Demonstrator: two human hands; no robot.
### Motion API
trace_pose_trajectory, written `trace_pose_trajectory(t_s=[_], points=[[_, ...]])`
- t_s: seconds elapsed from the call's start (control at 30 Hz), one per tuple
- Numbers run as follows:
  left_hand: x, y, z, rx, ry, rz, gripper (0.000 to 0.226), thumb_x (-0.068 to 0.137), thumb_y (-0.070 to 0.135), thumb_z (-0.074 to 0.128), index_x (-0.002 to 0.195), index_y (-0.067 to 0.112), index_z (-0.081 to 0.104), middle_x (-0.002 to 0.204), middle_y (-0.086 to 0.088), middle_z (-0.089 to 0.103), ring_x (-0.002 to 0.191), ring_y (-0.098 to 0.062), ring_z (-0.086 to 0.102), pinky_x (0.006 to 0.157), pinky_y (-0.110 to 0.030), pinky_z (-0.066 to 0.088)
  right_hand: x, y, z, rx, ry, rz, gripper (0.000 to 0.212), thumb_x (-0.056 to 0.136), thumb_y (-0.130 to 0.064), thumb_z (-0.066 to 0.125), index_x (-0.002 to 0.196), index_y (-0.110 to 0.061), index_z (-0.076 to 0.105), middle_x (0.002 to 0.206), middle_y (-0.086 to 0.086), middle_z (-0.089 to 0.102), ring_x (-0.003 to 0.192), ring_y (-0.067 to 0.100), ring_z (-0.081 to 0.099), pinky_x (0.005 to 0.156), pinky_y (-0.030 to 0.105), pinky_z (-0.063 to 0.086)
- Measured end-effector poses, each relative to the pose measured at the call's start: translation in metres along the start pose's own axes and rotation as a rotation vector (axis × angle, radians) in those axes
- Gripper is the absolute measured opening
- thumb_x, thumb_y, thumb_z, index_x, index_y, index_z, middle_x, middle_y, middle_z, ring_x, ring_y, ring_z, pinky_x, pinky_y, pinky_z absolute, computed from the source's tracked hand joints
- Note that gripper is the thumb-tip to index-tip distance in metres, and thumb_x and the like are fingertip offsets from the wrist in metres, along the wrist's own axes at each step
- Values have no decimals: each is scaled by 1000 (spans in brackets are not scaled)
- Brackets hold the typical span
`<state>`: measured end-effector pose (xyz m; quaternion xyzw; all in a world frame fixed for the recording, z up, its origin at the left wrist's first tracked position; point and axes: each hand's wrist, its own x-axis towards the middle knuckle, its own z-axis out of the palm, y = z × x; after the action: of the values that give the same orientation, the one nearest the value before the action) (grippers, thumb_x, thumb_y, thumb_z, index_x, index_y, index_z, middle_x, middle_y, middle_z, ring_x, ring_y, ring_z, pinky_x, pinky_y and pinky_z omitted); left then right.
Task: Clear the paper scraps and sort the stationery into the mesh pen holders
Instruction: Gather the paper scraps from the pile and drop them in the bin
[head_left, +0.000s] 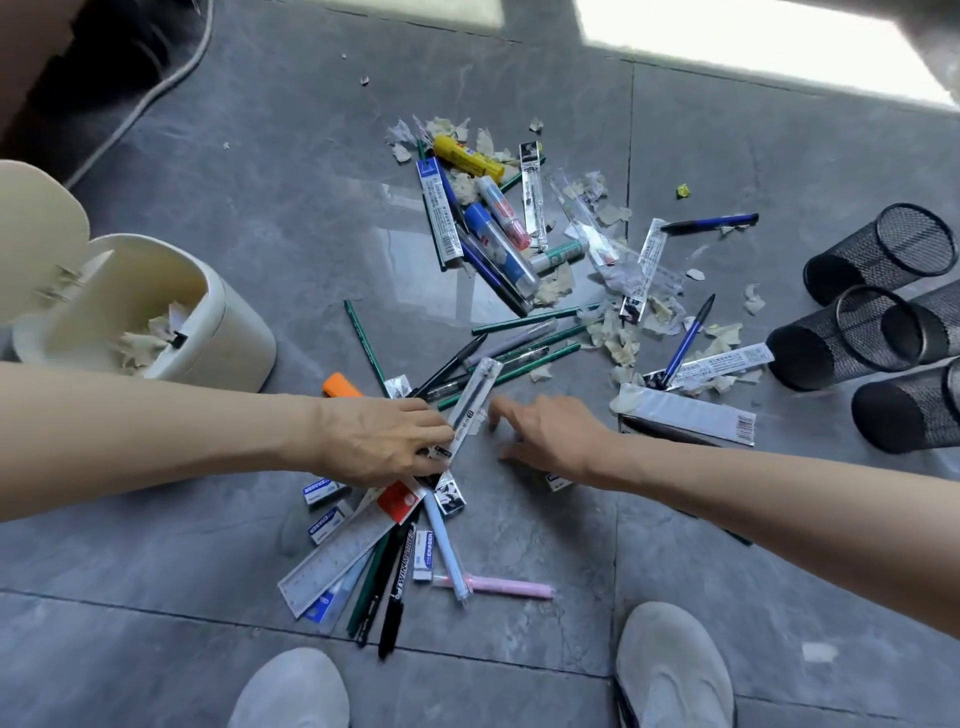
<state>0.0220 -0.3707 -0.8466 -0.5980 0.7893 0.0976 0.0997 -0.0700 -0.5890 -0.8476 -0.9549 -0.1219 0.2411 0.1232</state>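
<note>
Pens, green pencils, erasers, rulers and glue sticks lie scattered on the grey tiled floor with torn paper scraps (621, 338) among them. My left hand (382, 441) grips a pen in a clear packet (475, 402) in the middle of the pile. Just to its right, my right hand (545, 431) reaches down with its fingers spread and loosely bent over the floor, holding nothing. Several black mesh pen holders (878, 317) lie on their sides at the far right. A clear ruler (337, 558) and erasers (324, 491) lie below my left hand.
A cream waste bin (228, 332) with its lid up stands at the left, holding paper scraps. A white cable (156, 88) runs along the floor at the top left. My two shoes (670, 670) are at the bottom edge. A yellow glue stick (467, 156) lies in the far pile.
</note>
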Motion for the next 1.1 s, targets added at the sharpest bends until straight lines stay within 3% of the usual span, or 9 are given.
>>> trace_pose_trajectory(t_s=[0.27,0.37,0.47,0.57,0.63,0.73,0.9,1.0,1.1], points=[[-11,0,9,3,28,-7,47,83,14,47,130,6,44,103,-7,50,90,-24,52,85,-37,47,7,-4,5,-256,-34,-136,55,101,-38,32,151,-30,10,60,2,38,52,22,40,48,30,32],[-9,-4,7,-4,73,-24,29,84,14,49,112,6,55,94,-4,50,81,-22,49,78,-35,47,8,-3,6,-330,-22,-160,51,102,-30,29,150,-25,13,73,9,56,53,25,41,44,30,24],[-2,-9,5,-24,74,-87,20,83,16,41,79,13,60,80,-2,50,70,-20,47,65,-34,48,3,5,2,-329,19,-131,26,100,-23,34,119,-11,46,75,10,63,59,32,56,47,31,28],[5,-13,2,-94,90,-170,12,76,13,46,67,14,53,70,-1,49,60,-18,46,50,-27,40,-1,11,1,-332,90,-143,11,84,-13,62,80,-8,53,54,7,58,41,30,55,38,24,16],[9,-15,-2,-140,140,-205,19,72,13,35,70,14,53,69,-1,49,57,-17,45,48,-24,27,-1,10,5,-301,58,-159,17,91,-18,53,106,-10,53,62,6,59,46,27,53,40,26,24],[16,-17,-4,-141,204,-270,28,77,12,30,80,13,57,76,-3,50,64,-19,45,50,-28,32,2,-2,9,-348,-4,-231,56,101,-24,31,151,-24,6,69,8,52,50,23,44,42,27,24],[13,-24,12,-28,162,-389,47,79,12,28,114,9,59,121,-16,56,104,-30,57,77,-38,52,10,-3,10,-387,29,-179,55,99,-20,32,149,-8,11,90,13,67,75,34,64,42,29,20],[9,-28,15,17,89,-355,41,80,13,32,110,9,59,111,-9,57,98,-27,56,73,-38,51,7,16,8,-425,59,-70,56,96,-14,34,147,-1,14,92,13,68,78,35,65,43,31,17],[8,-30,6,21,51,-296,23,75,17,39,78,17,62,86,1,54,76,-19,53,59,-33,47,-4,39,7,-428,91,18,49,92,-10,39,139,2,32,87,15,69,76,37,66,44,32,21]])
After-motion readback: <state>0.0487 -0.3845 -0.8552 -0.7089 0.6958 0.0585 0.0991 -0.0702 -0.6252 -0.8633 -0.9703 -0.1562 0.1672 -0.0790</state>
